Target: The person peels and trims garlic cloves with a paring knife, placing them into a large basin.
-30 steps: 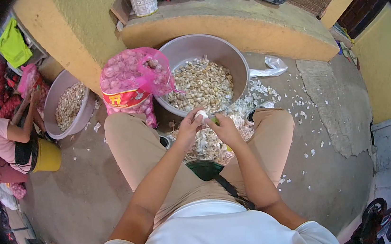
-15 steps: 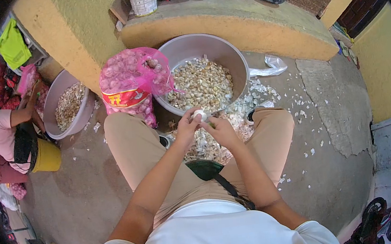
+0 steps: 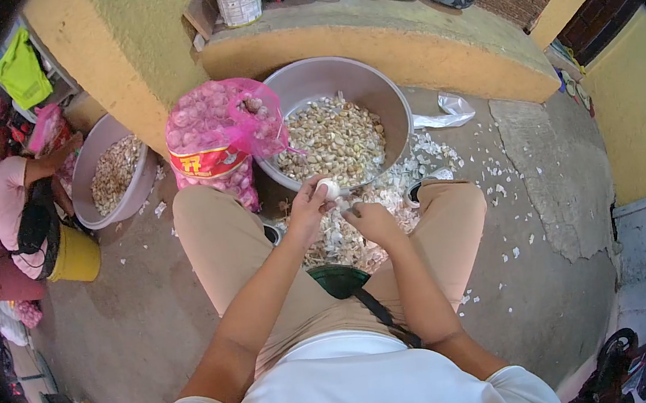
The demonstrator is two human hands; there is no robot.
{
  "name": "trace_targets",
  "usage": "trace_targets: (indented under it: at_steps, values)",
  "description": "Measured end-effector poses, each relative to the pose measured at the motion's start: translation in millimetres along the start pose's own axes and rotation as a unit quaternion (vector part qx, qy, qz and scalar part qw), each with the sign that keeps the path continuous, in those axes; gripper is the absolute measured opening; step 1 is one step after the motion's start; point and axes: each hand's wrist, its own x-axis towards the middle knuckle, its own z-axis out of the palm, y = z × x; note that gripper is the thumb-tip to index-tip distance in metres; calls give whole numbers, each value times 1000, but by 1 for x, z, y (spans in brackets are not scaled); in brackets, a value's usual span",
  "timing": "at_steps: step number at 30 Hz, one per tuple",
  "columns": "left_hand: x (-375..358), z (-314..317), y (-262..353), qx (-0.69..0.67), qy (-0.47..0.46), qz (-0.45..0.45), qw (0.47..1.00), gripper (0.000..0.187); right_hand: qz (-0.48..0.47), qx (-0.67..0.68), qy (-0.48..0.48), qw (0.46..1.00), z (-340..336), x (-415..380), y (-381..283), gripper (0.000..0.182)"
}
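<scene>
A white garlic bulb (image 3: 329, 188) is between the thumb and fingers of my left hand (image 3: 308, 212), near the front rim of a large grey-purple tub (image 3: 401, 107). My right hand (image 3: 372, 221) is a little to the right, apart from the bulb. Its fingers are curled together, and whatever they hold is too small to make out. Garlic cloves (image 3: 336, 141) cover the bottom of the tub. Below both hands, a heap of papery garlic skins (image 3: 343, 240) lies on the floor between my legs. To the left of the tub stands a pink mesh bag of garlic bulbs (image 3: 200, 120).
Another tub (image 3: 85, 196) of cloves stands at the left, where a person in a pink shirt (image 3: 7, 195) sits by a yellow bucket (image 3: 75, 255). A raised ledge (image 3: 386, 57) runs behind my tub. Skins are scattered over the concrete floor (image 3: 491, 223).
My right hand has drawn away from the bulb and its fingers have curled in. My left hand still holds the bulb. The person at the left has shifted posture slightly.
</scene>
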Motion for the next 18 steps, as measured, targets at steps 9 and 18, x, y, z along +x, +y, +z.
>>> trace_targets:
  at_steps: [9, 18]
  values:
    - [-2, 2, 1, 33, -24, 9, 999, 30, -27, 204, 70, 976, -2, 3, 2, 34]
    - [-2, 1, -2, 82, -40, 42, 995, 36, -23, 230, 79, 970, 3, 5, -2, 28]
